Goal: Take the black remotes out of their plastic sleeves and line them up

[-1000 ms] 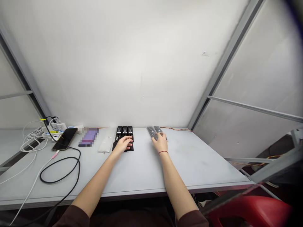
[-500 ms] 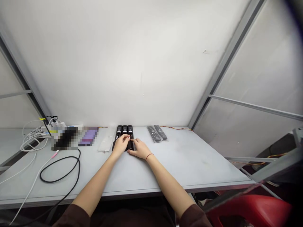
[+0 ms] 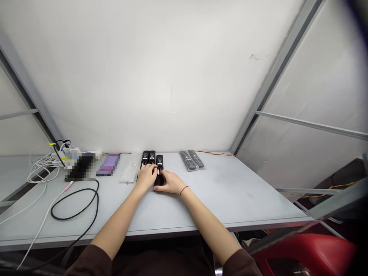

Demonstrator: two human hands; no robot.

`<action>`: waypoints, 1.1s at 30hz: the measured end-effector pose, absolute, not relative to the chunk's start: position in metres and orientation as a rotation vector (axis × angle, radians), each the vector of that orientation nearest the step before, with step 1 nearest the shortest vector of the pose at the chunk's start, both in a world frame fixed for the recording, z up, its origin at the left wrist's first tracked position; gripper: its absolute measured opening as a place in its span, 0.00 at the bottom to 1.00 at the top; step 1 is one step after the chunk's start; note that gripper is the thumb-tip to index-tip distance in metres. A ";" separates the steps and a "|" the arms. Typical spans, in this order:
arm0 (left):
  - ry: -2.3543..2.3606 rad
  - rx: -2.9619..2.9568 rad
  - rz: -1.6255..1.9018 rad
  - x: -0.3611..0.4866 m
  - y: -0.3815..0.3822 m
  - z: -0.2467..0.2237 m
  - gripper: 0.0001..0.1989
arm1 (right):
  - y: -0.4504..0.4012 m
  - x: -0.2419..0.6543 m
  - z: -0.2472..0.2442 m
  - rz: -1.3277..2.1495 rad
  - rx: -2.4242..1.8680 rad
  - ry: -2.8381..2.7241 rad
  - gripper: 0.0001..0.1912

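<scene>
Plainly, the right hand (image 3: 170,182) is grasping the nearest black remote control (image 3: 160,161), whose long axis is pointing away; the left hand (image 3: 147,177) is curling at its left, grip unclear

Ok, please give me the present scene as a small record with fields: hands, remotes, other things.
Left hand: over the black remotes, exact contact hidden
Right hand: at the near part of the rightmost black remote, grip unclear
Black remotes: three, side by side, the rightmost nearer the person
Grey remotes: two, to the right
Left side: clear plastic sleeve, looped black cable
</scene>
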State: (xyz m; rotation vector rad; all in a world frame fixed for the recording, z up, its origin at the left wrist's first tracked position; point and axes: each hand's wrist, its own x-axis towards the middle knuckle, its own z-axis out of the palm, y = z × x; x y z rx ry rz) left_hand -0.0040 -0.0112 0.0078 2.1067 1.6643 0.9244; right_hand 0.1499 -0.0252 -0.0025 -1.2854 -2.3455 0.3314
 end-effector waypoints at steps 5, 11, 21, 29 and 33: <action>1.847 2.290 0.690 -0.005 -0.018 0.010 0.17 | -0.030 0.148 0.006 0.435 -1.150 -2.381 0.24; 1.881 2.330 0.607 0.002 -0.012 0.008 0.19 | -0.034 0.160 0.016 0.570 -1.059 -2.361 0.22; 1.981 2.380 0.367 0.025 -0.002 0.021 0.15 | -0.033 0.173 0.019 0.709 -1.119 -2.368 0.26; 1.998 2.380 0.388 0.035 -0.001 0.017 0.15 | -0.033 0.183 0.018 0.780 -1.196 -2.364 0.26; 1.986 2.346 0.463 0.032 -0.001 0.012 0.16 | -0.029 0.185 0.013 0.797 -1.193 -2.371 0.27</action>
